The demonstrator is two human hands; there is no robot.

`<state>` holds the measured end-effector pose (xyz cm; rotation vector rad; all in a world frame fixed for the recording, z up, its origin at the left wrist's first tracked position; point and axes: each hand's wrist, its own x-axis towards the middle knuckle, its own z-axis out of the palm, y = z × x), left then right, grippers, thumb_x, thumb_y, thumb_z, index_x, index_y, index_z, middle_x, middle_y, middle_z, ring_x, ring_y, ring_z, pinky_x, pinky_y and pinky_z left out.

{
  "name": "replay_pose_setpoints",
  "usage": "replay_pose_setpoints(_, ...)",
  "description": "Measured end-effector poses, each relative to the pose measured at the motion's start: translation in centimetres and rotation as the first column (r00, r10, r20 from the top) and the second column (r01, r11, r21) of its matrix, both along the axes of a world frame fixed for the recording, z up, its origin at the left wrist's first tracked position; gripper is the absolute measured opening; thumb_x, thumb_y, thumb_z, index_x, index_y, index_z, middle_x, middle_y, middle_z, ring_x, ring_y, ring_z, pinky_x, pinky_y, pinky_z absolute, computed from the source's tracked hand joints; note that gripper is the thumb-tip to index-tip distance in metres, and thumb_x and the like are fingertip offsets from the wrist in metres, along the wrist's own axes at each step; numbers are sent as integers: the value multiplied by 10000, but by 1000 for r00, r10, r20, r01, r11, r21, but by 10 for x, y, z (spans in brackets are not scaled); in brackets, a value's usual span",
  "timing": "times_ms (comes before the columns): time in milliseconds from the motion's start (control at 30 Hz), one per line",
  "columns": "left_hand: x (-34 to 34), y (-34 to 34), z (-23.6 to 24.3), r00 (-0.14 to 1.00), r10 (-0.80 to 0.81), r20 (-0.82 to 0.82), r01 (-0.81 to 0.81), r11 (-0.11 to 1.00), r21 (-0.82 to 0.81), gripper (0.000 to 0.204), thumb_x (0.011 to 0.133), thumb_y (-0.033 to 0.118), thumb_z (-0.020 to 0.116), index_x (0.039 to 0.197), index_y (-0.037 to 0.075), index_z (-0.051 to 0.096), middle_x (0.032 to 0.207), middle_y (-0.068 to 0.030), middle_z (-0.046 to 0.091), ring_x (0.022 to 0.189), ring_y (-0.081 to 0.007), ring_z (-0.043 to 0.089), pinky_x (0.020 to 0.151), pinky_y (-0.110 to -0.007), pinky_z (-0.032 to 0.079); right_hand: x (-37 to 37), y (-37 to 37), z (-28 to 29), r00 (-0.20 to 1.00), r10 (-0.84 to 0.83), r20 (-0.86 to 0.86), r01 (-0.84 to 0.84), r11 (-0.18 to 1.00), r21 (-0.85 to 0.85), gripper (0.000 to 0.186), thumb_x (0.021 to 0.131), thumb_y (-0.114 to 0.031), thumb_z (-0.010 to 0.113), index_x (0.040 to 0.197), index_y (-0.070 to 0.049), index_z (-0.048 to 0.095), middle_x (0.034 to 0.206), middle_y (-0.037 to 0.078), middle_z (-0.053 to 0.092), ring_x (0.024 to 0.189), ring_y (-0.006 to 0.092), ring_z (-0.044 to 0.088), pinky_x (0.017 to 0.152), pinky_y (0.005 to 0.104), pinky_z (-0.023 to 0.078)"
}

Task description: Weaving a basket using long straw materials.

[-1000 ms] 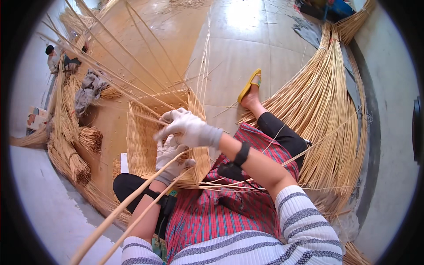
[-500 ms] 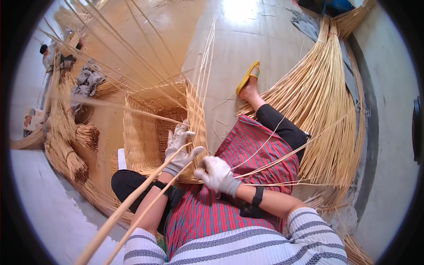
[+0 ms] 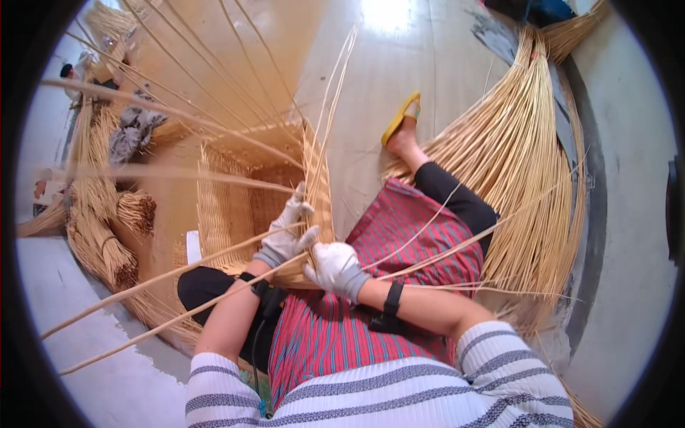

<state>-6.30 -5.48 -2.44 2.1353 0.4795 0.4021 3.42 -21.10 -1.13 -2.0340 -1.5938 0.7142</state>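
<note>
In the head view, the woven basket [image 3: 318, 178] sits between the person's legs [image 3: 457, 203]. At its near right corner, the left hand [image 3: 285, 230] is half-open, thumb and fingers spread; the right hand [image 3: 336, 268] curls, its hold hidden.

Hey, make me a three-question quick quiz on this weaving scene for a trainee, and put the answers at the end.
1. Multiple choice: The big fan of rods lies on which side of the person? A) left; B) right; C) behind.
2. True or false: The left hand and the right hand are both gloved.
3. Fill the gap: The woven thing by both hands is a ____.

Key: 1. B. 2. True. 3. Basket.
</note>
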Motion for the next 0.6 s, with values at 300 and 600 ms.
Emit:
replay_pose_setpoints(300,0,-13,17,980,14,-198,44,957,287,446,853,335,787,1146,78,571,1624,-238,320,1410,-404,455,1068,-425,457,-12,-16,10,1000,-12,-10,9,977,-213,530,961,-551,554,790,-73,705,746,167,726,699,352,733,591,487,552)
replay_pose_setpoints(600,0,-9,-7,995,59,-83,-89,899,-428,434,838,165,784,1211,120,565,1672,-159,254,1409,-259,424,1045,-304,397,31,-10,56,950,210,-233,-83,885,457,333,975,-452,601,970,-130,685,874,141,707,850,343,706,789,446,557)
